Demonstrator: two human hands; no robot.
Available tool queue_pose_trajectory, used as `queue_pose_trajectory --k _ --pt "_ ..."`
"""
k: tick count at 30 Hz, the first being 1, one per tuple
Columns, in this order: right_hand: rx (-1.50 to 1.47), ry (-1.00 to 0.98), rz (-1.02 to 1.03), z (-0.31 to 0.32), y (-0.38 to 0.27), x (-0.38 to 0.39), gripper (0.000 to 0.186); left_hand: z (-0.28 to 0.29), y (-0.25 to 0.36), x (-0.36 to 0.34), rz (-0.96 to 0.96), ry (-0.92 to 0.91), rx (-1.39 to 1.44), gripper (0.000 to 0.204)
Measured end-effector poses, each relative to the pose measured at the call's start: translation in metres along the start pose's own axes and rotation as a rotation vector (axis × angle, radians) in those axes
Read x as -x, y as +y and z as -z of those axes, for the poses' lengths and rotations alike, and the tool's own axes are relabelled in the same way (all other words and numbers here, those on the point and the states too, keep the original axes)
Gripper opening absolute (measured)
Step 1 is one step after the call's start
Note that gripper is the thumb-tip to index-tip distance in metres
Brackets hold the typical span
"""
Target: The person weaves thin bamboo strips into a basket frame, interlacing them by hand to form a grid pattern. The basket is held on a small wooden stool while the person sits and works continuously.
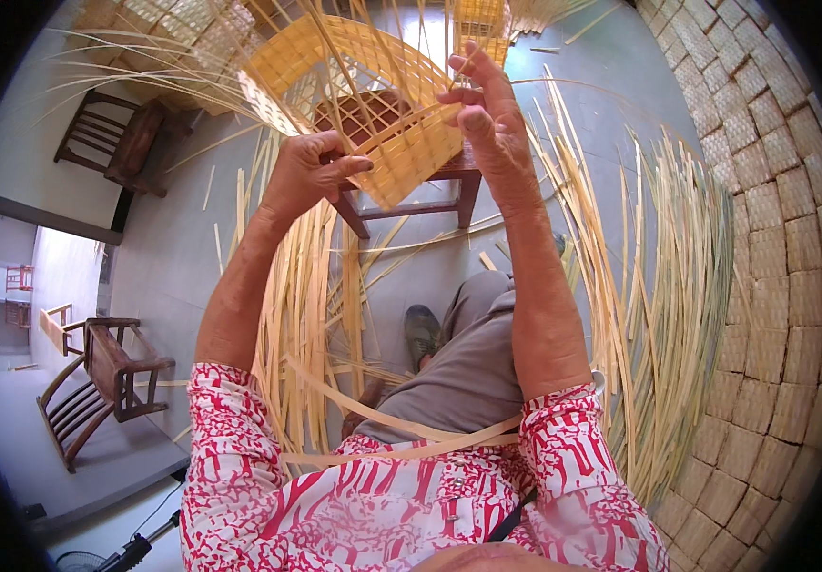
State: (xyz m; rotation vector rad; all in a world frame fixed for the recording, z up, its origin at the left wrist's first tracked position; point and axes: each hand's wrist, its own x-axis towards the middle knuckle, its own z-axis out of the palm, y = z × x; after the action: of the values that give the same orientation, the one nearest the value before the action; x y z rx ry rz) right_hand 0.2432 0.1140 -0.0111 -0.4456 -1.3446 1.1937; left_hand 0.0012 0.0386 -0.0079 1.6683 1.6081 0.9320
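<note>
A partly woven yellow bamboo basket [401,157] is tilted in front of me, loose strips standing out from its far side. Its open-lattice part shows a small wooden stool [468,176] behind and below it. My left hand [308,173] pinches the basket's near left edge between thumb and bent fingers. At the right edge, my right hand [495,119] is raised with its fingers curled about a thin bamboo strip, the thumb close to the weave. Exactly where that strip enters the basket is hard to make out.
Long loose bamboo strips [292,315] lie on the floor at left, and a larger bundle [673,315] at right. Stacked woven pieces [763,334] line the right side. Wooden chairs [111,367] stand at left. One strip [411,429] crosses my lap.
</note>
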Motion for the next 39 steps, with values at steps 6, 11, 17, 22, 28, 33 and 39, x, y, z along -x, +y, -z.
queue_pose_trajectory --k 6,11,17,22,28,33,39 --pt "0.775 -0.079 0.005 0.018 0.006 0.013 0.048 0.060 -0.042 0.018 -0.015 -0.142 0.112 0.015" --pt "0.949 -0.098 0.268 0.006 0.021 0.014 0.026 0.076 -0.058 0.025 -0.107 -0.175 0.080 0.017" --pt "1.152 -0.165 0.206 0.018 0.035 0.007 0.015 0.074 -0.055 0.030 -0.142 -0.165 0.028 0.017" --pt "1.061 -0.216 0.220 0.024 0.039 0.011 0.016 0.077 -0.061 0.037 -0.177 -0.158 -0.025 0.016" --pt "1.058 -0.198 0.249 0.018 0.033 0.014 0.011 0.041 -0.047 0.067 -0.258 0.562 -0.101 0.044" --pt "0.986 -0.237 0.195 -0.003 0.028 0.017 0.012 0.000 -0.011 0.090 -0.486 0.660 -0.298 0.028" --pt "1.023 -0.258 0.179 -0.012 0.033 0.025 0.013 -0.022 0.003 0.041 -0.451 0.478 -0.291 0.017"
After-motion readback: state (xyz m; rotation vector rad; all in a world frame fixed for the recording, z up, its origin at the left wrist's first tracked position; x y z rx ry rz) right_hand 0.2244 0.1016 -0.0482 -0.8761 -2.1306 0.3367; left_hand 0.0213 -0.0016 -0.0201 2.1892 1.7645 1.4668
